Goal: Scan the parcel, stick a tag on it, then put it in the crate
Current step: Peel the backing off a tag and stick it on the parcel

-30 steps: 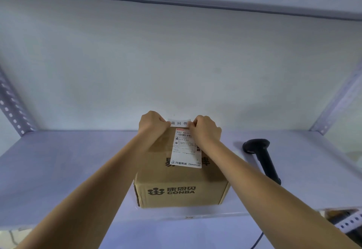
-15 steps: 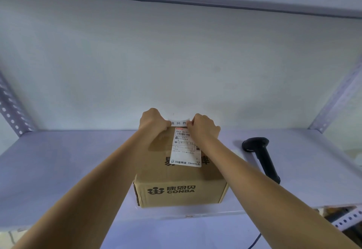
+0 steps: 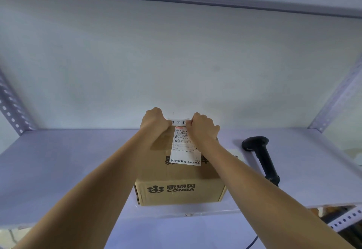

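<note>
A brown cardboard parcel [image 3: 180,188] printed CONBA sits on the white shelf [image 3: 68,160], with a white shipping label [image 3: 185,150] on its top. Above the far edge of the parcel, a small white tag [image 3: 179,121] with black characters is stretched between my two hands. My left hand [image 3: 154,119] pinches its left end and my right hand [image 3: 203,126] pinches its right end. Both fists are closed, so the tag's ends are hidden. No crate is in view.
A black handheld scanner [image 3: 260,156] lies on the shelf right of the parcel, its cable running down off the front edge. Perforated metal uprights stand at the left [image 3: 9,107] and right [image 3: 337,99]. A white wall is close behind.
Both hands with the tag have risen slightly above the parcel's far edge. The parcel and scanner have not moved.
</note>
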Demonstrator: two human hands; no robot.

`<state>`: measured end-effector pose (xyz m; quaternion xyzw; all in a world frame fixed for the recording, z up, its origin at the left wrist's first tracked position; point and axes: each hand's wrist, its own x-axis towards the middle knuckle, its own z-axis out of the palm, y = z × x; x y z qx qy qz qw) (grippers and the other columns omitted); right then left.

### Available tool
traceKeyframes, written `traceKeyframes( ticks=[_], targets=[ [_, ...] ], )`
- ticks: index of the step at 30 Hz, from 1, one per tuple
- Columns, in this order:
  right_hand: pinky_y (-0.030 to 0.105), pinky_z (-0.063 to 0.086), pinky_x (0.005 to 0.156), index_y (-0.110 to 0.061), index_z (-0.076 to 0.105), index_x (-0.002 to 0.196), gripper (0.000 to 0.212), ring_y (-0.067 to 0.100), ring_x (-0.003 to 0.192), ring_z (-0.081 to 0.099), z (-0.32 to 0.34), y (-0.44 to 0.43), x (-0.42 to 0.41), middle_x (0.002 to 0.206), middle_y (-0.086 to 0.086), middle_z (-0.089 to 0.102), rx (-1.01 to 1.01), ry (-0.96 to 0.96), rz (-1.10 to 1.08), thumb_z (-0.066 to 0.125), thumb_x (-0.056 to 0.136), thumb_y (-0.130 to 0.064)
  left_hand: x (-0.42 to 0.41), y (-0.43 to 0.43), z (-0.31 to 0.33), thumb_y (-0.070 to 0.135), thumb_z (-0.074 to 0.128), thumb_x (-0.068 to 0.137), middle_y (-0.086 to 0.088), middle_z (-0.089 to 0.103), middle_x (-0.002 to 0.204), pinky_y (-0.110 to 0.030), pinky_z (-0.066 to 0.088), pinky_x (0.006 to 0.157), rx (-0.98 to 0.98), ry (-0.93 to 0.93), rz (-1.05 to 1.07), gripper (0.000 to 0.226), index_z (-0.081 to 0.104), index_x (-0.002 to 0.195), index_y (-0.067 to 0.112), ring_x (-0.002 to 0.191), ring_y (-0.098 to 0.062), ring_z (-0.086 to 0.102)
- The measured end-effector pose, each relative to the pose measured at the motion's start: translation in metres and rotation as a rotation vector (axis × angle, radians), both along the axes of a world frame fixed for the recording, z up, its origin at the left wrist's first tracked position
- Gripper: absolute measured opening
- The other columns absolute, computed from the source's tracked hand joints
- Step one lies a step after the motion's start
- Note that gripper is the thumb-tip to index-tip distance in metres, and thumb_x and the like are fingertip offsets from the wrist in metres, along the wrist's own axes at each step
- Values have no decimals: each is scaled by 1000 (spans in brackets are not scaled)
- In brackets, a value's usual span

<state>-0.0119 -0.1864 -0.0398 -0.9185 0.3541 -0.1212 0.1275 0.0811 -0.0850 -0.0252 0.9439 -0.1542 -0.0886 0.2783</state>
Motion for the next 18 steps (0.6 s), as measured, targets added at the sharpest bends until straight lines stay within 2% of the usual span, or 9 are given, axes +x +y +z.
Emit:
traceKeyframes(
  ticks=[5,9,12,13,15,16,18],
  targets=[
    [42,37,89,-11,56,111,30,28,106,57,0,1,0,108,6,64,-12,-3,-2,38,101,-33,-1,0,-1,28,63,87,-1,45,69,-26,32,46,41,-24,-18,37,38,64,13,77,-26,52],
    [41,38,86,-11,51,99,23,28,100,59,-2,2,-1,101,6,65,-7,-64,-10,41,99,-32,-1,6,0,33,62,89,-3,47,70,-28,37,53,70,-43,-40,37,44,69,8,77,-26,52],
    [38,36,79,-9,48,103,16,28,97,60,-5,-3,-4,104,7,64,6,-159,20,44,100,-24,-6,14,-5,18,57,91,-2,41,61,-27,30,47,14,-144,-64,37,39,59,11,66,-24,45],
    [38,35,78,-8,50,109,16,28,100,58,-6,-7,-7,109,7,62,4,-188,53,44,99,-20,-10,17,-9,13,53,92,-2,45,65,-27,33,50,-28,-205,-87,31,44,63,11,66,-23,46],
    [39,36,85,-12,51,124,27,27,112,52,-9,-13,-13,124,7,54,-43,-182,154,45,98,-13,-18,24,-18,11,47,95,-6,58,94,-31,45,71,-86,-319,-168,14,60,94,7,87,-24,55],
    [40,37,92,-14,51,131,35,26,119,48,-10,-15,-16,131,6,50,-87,-150,211,45,97,-11,-21,25,-22,10,45,96,-8,60,112,-35,47,84,-71,-382,-242,24,62,112,8,103,-26,55],
    [44,32,103,-19,46,142,49,26,131,39,-13,-14,-19,145,4,43,-151,-91,329,46,94,-9,-26,26,-26,14,42,95,-3,54,139,-41,40,104,21,-465,-378,41,57,134,14,128,-25,47]
  ],
)
